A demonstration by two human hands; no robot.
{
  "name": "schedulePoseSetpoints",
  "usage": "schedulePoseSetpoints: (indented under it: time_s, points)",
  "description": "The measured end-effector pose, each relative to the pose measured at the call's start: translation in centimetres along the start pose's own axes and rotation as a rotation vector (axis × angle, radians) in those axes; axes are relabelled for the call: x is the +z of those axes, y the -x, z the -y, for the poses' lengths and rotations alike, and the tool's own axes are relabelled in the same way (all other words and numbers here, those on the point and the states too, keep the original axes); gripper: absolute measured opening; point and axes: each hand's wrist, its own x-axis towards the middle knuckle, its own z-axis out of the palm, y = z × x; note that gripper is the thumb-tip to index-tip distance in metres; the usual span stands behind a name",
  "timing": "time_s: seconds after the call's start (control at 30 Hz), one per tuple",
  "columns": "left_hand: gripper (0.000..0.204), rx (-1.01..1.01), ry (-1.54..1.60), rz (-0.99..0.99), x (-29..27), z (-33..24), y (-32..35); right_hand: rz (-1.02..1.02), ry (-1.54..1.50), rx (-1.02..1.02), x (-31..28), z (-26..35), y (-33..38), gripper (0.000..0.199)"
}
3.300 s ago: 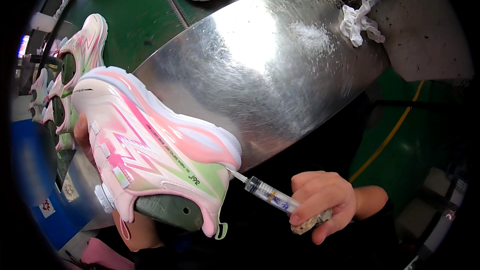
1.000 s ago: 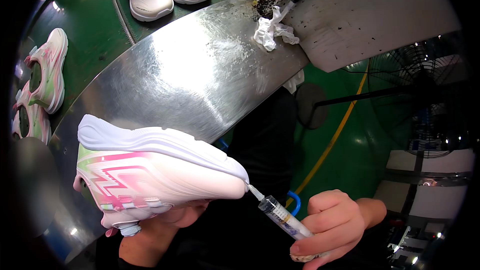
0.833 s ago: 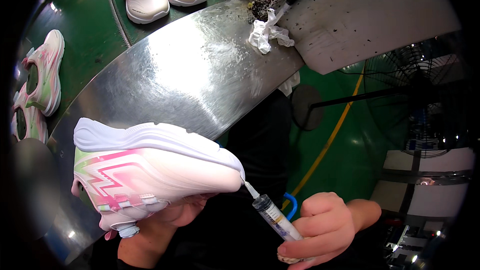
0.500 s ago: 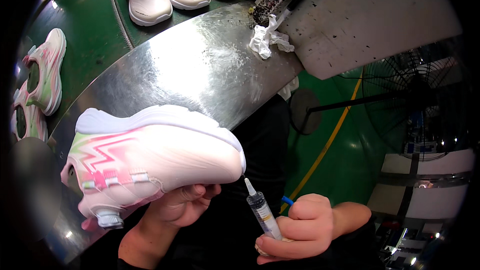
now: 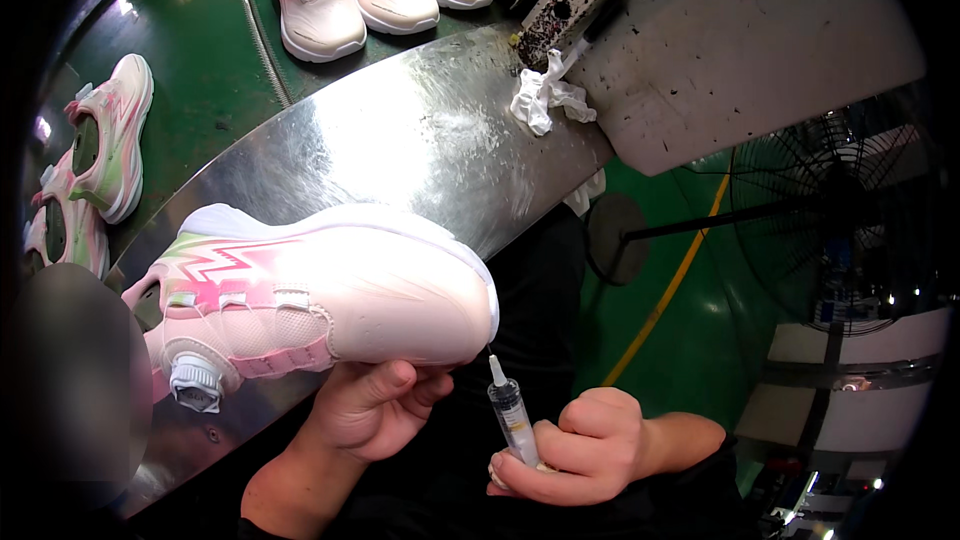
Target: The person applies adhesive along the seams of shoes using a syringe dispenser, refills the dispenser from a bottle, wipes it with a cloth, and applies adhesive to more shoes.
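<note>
A pink and white sneaker (image 5: pixel 390 295) with green at the heel lies on its side in the air, its white sole up and its toe to the right. My left hand (image 5: pixel 375 405) grips it from below, near the forefoot; some fingers are hidden behind it. A white dial (image 5: pixel 196 382) sits on the shoe's tongue. In my right hand (image 5: pixel 580 450), fingers are wrapped round a clear syringe (image 5: pixel 515 425) with a pale nozzle. Its thin dark needle tip points up at the sole edge by the toe; whether it touches I cannot tell.
Behind the shoe lies a scratched metal ledge (image 5: pixel 290 155) with crumpled white tissue (image 5: pixel 545 95). On the green belt (image 5: pixel 195 90) beyond stand several similar sneakers (image 5: pixel 318 5), more at the left (image 5: pixel 110 140). A stained board (image 5: pixel 760 50) and a black fan (image 5: pixel 835 190) are at right.
The shoe has turned slightly, showing more of its dial, and shifted a little right. My right hand and the syringe have moved slightly left. The blue tip by that hand no longer shows.
</note>
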Motion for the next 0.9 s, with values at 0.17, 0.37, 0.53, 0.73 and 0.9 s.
schedulePoseSetpoints:
  time_s: [0.17,0.37,0.53,0.73,0.9]
  points:
    - [0.041,0.0,-0.03,-0.036,1.2,-0.5,0.1,0.023,-0.016,0.005,-0.3,0.3,-0.3,0.021]
    - [0.056,0.021,-0.023,-0.02,-0.4,-0.8,1.5,-0.174,0.078,-0.075,-0.1,-0.5,1.1,0.021]
    - [0.085,0.107,-0.178,-0.321,2.0,-1.7,9.7,-0.064,0.001,0.106,1.7,-5.4,-1.1,0.039]
    - [0.089,0.34,-0.55,-0.723,2.9,-1.9,15.1,-0.156,-0.134,0.17,6.9,-11.6,-4.1,0.046]
    - [0.081,0.445,-0.691,-0.596,2.2,-7.7,7.9,-0.234,-0.141,0.219,9.8,-13.0,-6.3,0.041]
